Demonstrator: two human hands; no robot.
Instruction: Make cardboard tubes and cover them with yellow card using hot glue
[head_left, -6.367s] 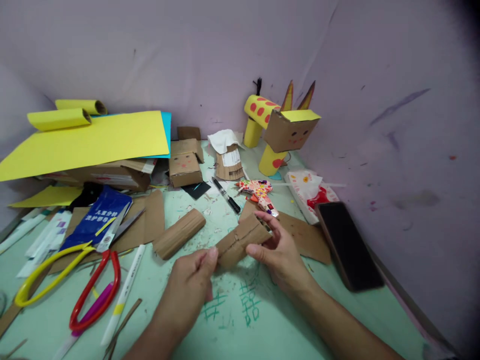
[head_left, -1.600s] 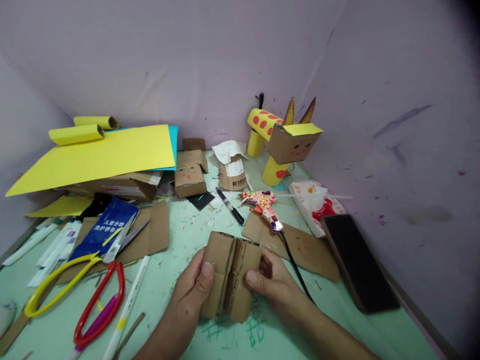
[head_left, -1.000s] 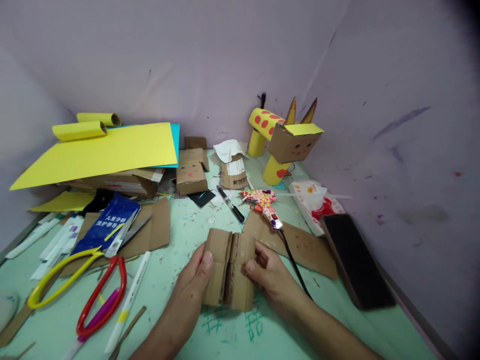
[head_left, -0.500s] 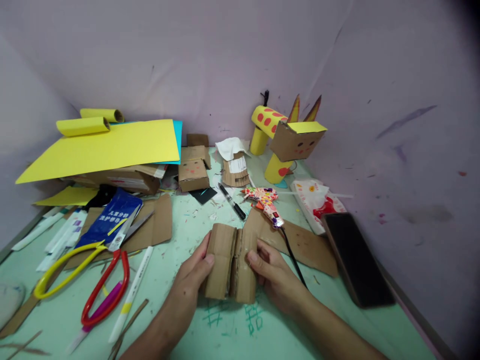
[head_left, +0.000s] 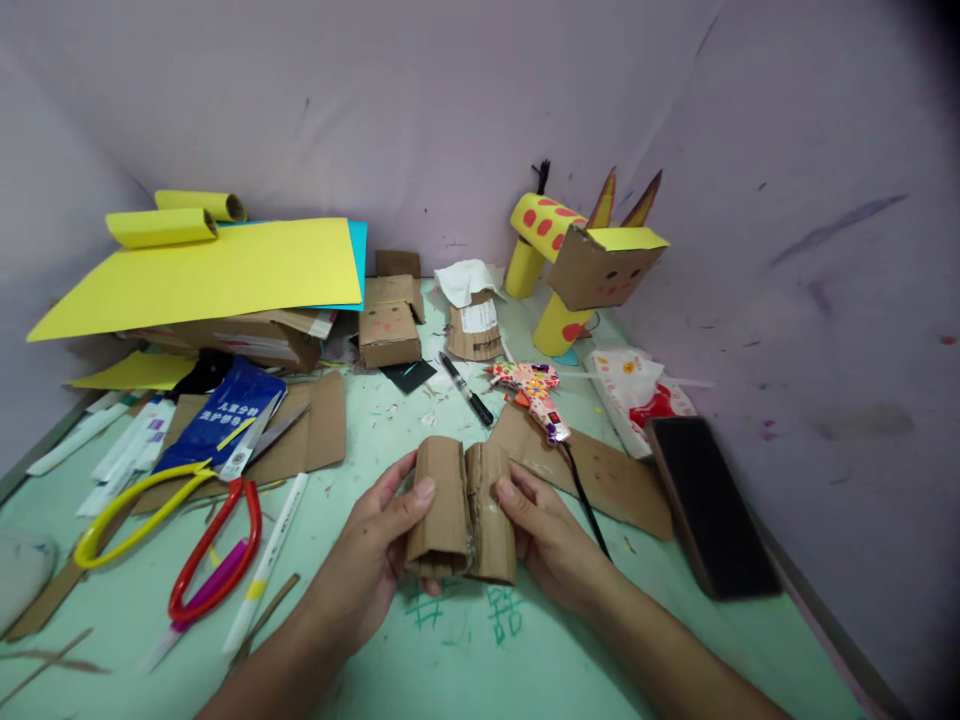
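Observation:
Two rolled cardboard tubes stand side by side in front of me, their rough edges touching or nearly so along the middle. Around the left cardboard tube [head_left: 440, 505] my left hand [head_left: 375, 545] is closed, thumb on its front face and fingers behind; its lower end shows a dark hollow. My right hand [head_left: 551, 535] grips the right cardboard tube [head_left: 493, 520], thumb on the front, the other fingers mostly hidden behind. Just beyond them lie a patterned glue gun [head_left: 529, 390] with a black cord and a flat cardboard piece [head_left: 607, 480].
Scissors [head_left: 217, 535] with yellow and red handles, a white marker [head_left: 266, 560] and cardboard scraps lie left. A black pen [head_left: 466, 388] is behind the tubes; a phone [head_left: 712, 510] lies right. A yellow spotted cardboard animal [head_left: 600, 270] and yellow sheets [head_left: 225, 270] are at the back.
The two tubes have turned and come closer together, narrowing the gap between them; the left one's open lower end now shows. Both hands keep their hold. The view has shifted slightly.

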